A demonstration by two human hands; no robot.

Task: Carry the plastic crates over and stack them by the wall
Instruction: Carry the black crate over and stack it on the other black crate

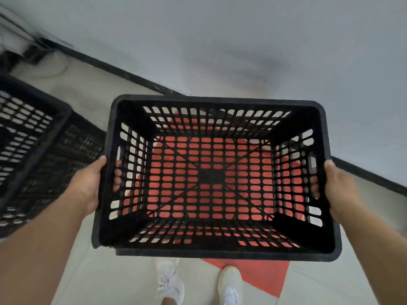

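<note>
Both hands (88,186) (337,190) grip black crate (215,245) between them

No text, label, brand, number or sign can be read anywhere in the head view. The black crate (217,177) in the middle of the frame carries faint raised marks on its far inner wall, near the top rim, but they are too blurred to read as letters or digits.
</note>
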